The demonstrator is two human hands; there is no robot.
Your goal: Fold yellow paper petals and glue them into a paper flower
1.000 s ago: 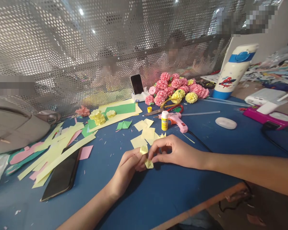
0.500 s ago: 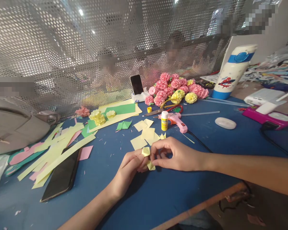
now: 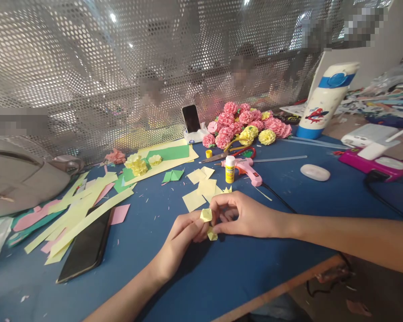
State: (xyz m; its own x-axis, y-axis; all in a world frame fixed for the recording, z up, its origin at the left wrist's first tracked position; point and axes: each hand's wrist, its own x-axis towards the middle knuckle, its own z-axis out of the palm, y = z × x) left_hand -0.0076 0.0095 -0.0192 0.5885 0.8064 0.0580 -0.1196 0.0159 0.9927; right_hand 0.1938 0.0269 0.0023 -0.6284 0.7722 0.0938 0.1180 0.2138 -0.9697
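Both my hands meet low over the blue table (image 3: 221,277) and pinch a small folded piece of pale yellow paper (image 3: 207,220). My left hand (image 3: 181,239) grips it from below with fingertips closed. My right hand (image 3: 245,214) pinches its top with thumb and forefinger. Loose yellow paper squares (image 3: 201,190) lie just beyond my hands.
A black phone (image 3: 85,246) lies at the left among yellow and pink paper strips (image 3: 77,210). Behind my hands stand a small glue bottle (image 3: 230,168), a pink glue gun (image 3: 248,170), scissors (image 3: 228,152) and a heap of pink and yellow paper flowers (image 3: 245,123). A white bottle (image 3: 325,98) leans at the right.
The folded yellow piece has shifted slightly right and been turned between my fingers. Both hands stay in nearly the same place.
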